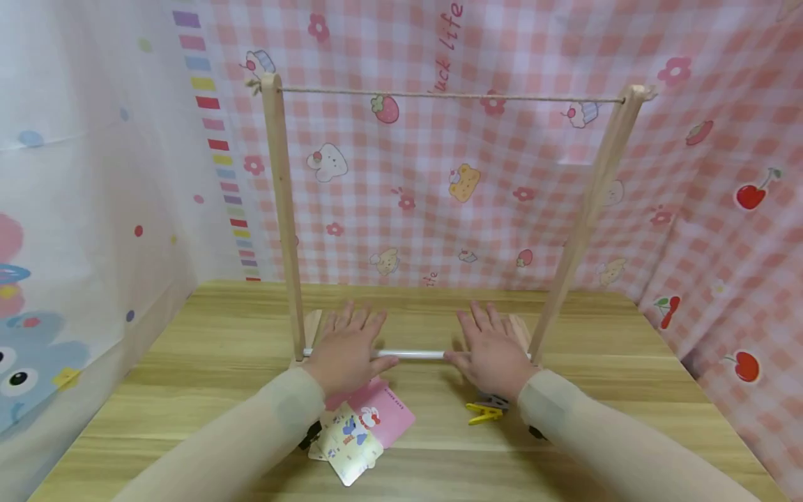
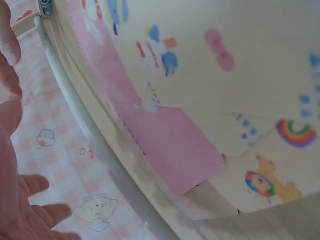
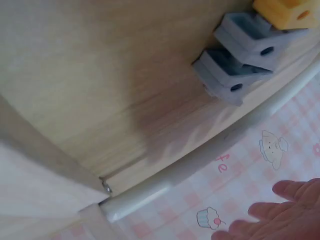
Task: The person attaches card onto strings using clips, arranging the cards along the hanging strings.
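Note:
My left hand is spread flat, fingers pointing away from me, over the left part of a white rod low on a wooden frame. The right hand mirrors it near the right post, its fingers straight and apart. Neither hand grips anything. Below my left wrist lie overlapping cards: a pink one and cream ones with cartoon prints. Beside the right wrist are a yellow clothespin and grey clothespins, partly covered by that hand in the head view.
The frame has a left post and a right post, joined at the top by a taut string. It stands on a wood-grain table. Behind hangs a pink checked cloth; a white printed cloth hangs at left.

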{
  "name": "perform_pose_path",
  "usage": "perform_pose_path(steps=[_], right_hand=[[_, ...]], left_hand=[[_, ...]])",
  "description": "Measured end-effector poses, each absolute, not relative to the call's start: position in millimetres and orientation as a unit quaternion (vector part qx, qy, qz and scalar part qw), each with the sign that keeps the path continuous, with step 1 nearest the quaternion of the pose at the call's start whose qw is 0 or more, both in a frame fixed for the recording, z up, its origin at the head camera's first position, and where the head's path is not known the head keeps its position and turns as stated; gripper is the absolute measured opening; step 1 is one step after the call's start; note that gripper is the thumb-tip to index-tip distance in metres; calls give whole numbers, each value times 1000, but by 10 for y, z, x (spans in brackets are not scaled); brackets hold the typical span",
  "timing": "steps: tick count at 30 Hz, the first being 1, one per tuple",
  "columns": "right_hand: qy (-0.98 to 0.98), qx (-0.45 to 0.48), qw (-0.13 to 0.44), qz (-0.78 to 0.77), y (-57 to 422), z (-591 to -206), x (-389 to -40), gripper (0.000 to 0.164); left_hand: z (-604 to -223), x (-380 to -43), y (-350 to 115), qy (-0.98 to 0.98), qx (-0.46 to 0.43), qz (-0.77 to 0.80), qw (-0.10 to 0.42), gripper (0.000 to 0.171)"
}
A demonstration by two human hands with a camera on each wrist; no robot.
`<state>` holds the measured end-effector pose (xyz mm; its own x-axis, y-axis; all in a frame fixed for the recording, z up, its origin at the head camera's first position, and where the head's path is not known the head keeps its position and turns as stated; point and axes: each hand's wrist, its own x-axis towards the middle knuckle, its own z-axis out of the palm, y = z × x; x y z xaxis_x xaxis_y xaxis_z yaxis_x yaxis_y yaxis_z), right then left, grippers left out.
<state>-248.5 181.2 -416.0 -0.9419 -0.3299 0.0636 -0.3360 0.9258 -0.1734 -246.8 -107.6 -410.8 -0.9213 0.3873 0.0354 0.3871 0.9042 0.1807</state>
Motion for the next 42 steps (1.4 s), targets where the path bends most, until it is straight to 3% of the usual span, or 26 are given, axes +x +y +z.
perform_pose_path(steps=[9, 14, 19, 26, 35, 42], right_hand=[[-973, 198, 62, 97, 1984, -4120, -2421, 56], [-972, 207, 59, 95, 2048, -4090, -2367, 36], [-972, 205, 20, 115, 2100, -4065, -2314, 20], [-974, 197, -13, 111, 2146, -4031, -2274, 24], [-973, 193, -52, 117, 2156, -4026, -2236, 29], [-973, 199, -62, 101, 2163, -4083, -2240, 30]], left_hand=[[-4036, -2315, -1108, 963, 246, 106, -6, 74], [-4003, -2202, -1139, 965, 244, 98, 17, 70], [-4001, -2132, -1159, 966, 242, 77, 48, 65], [-4035, -2096, -1181, 971, 212, 61, 88, 70], [-4058, -2059, -1174, 971, 196, 76, 118, 57], [-4079, -2048, -1132, 972, 173, 85, 134, 68]])
